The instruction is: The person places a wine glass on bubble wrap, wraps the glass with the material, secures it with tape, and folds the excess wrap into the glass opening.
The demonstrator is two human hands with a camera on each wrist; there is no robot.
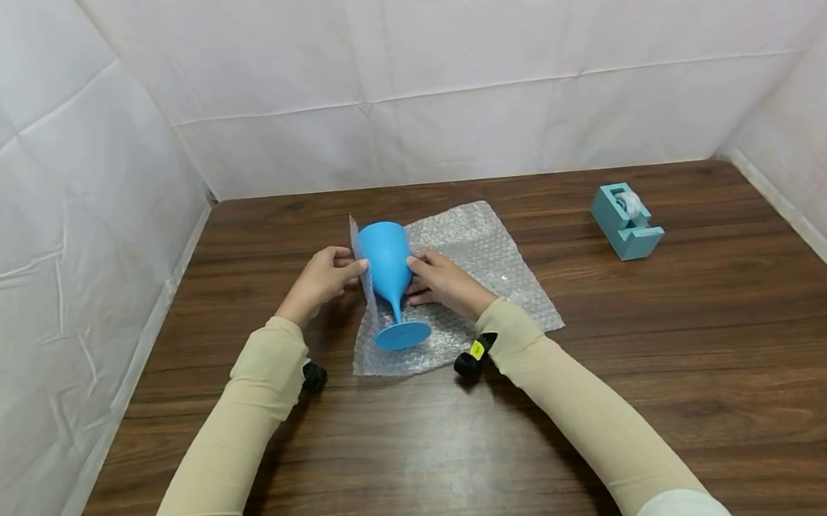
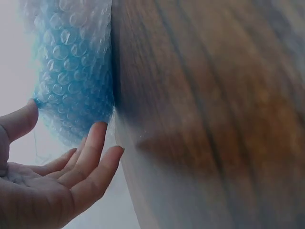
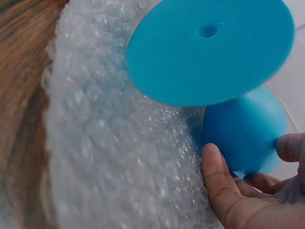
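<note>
A blue plastic goblet (image 1: 387,253) lies on its side on a sheet of bubble wrap (image 1: 486,259), its round foot toward me. My left hand (image 1: 322,281) holds the sheet's left edge, lifted up against the goblet's side. In the left wrist view, the thumb presses the bubble wrap (image 2: 71,71) where blue shows through, while the other fingers lie beneath, slightly spread. From the right, my right hand (image 1: 446,282) grips the goblet's bowl. In the right wrist view its thumb and fingers sit around the bowl (image 3: 243,133), with the foot (image 3: 214,62) in front.
A light teal tape dispenser (image 1: 622,225) with a roll of clear tape stands at the back right of the brown wooden table (image 1: 742,362). White sheeting (image 1: 476,131) hangs behind the table and along both sides.
</note>
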